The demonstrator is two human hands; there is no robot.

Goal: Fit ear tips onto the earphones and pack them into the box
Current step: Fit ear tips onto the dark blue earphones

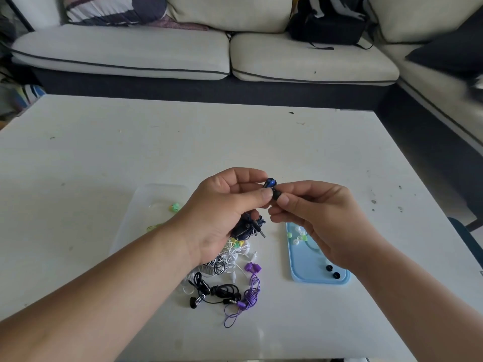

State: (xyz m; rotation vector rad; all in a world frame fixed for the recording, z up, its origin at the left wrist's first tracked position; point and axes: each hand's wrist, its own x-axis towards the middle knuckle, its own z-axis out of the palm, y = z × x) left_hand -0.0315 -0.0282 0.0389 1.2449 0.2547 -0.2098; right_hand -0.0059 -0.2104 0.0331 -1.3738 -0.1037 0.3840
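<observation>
My left hand (224,205) pinches a blue earbud (270,183) above the table, and the dark coiled cable (249,227) of that earphone hangs bunched under its palm. My right hand (311,215) pinches a black ear tip (276,193) against the earbud. A clear plastic box (156,202) lies on the table behind my left wrist, with a green earphone (174,207) inside. A light blue tray (313,273) under my right hand holds loose white, green and black ear tips (332,271).
A pile of earphones lies on the white table (104,152) near me: white ones (230,259), a black pair (214,292) and a purple pair (251,286). A sofa (183,53) with a black backpack (326,24) stands behind the table.
</observation>
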